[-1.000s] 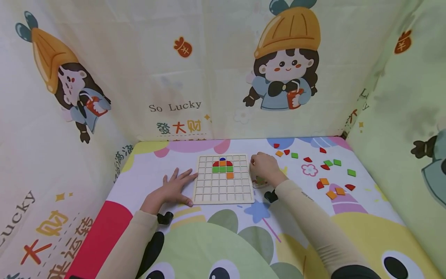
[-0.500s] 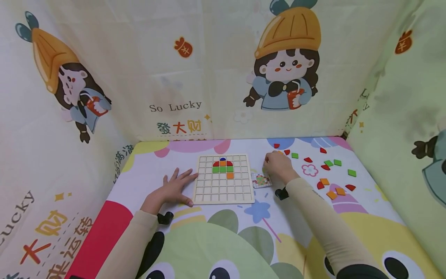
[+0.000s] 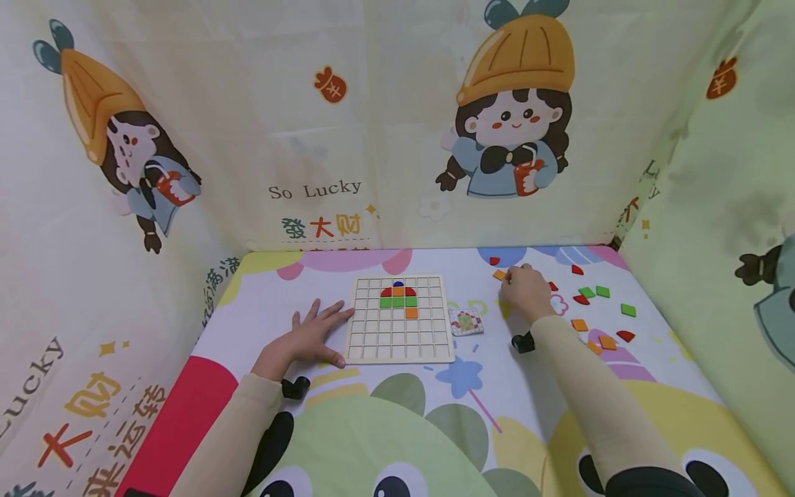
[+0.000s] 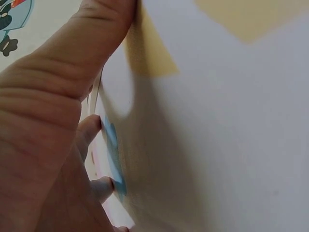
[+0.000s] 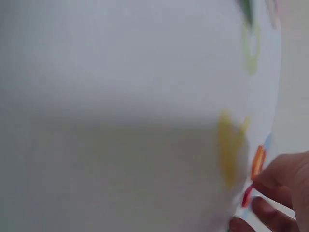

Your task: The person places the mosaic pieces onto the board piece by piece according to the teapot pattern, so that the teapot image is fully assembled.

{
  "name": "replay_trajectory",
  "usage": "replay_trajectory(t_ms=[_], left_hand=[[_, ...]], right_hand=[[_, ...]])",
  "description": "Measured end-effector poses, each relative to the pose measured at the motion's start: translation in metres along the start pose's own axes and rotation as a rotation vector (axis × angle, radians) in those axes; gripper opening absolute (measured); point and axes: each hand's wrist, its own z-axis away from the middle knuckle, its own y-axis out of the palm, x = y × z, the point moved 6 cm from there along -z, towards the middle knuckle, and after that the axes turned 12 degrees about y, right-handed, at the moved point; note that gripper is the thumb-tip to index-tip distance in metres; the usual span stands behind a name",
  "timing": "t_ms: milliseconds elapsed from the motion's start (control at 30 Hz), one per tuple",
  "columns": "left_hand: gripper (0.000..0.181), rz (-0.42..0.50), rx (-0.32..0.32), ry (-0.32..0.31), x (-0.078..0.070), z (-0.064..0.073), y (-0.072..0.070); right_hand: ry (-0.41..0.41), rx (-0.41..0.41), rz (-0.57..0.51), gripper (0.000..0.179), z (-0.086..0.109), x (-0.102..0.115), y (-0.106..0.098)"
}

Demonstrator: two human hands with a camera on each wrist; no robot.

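My left hand [image 3: 306, 338] lies with spread fingers at the left edge of a wooden grid board [image 3: 375, 338]; the left wrist view shows its thumb [image 4: 72, 53] large and close. Blue, red, orange and green pieces make a small pattern in the board's upper middle, including an orange square [image 3: 411, 313]. My right hand [image 3: 526, 295] is over the table right of the board, fingertips bent down at a red quarter-round piece [image 5: 247, 196]. A gap shows between thumb and fingers in the blurred right wrist view. An orange square [image 3: 499, 275] lies just beside them.
A small pattern card [image 3: 466, 322] lies against the board's right side. Loose red, green and orange pieces are scattered at the right, among them a green square [image 3: 628, 310] and a red piece [image 3: 626, 336]. Printed cloth walls [image 3: 404, 221] stand behind and at both sides.
My right hand has moved rightward from the board's edge, past the card, to the loose pieces. The card, partly covered before, now shows fully. My left hand has stayed put.
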Motion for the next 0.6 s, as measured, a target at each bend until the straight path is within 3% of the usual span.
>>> replay_trajectory(t_ms=[200, 400, 600], left_hand=[[0.120, 0.002, 0.003, -0.005, 0.003, -0.001, 0.001], [0.120, 0.010, 0.009, -0.012, 0.003, -0.001, 0.003], [0.119, 0.010, 0.008, -0.019, 0.000, 0.002, 0.000]], right_hand=[[0.047, -0.065, -0.128, 0.030, -0.006, -0.019, -0.006], [0.092, 0.002, -0.182, 0.054, -0.012, -0.030, -0.005], [0.087, 0.051, -0.137, 0.050, -0.015, -0.028, -0.002]])
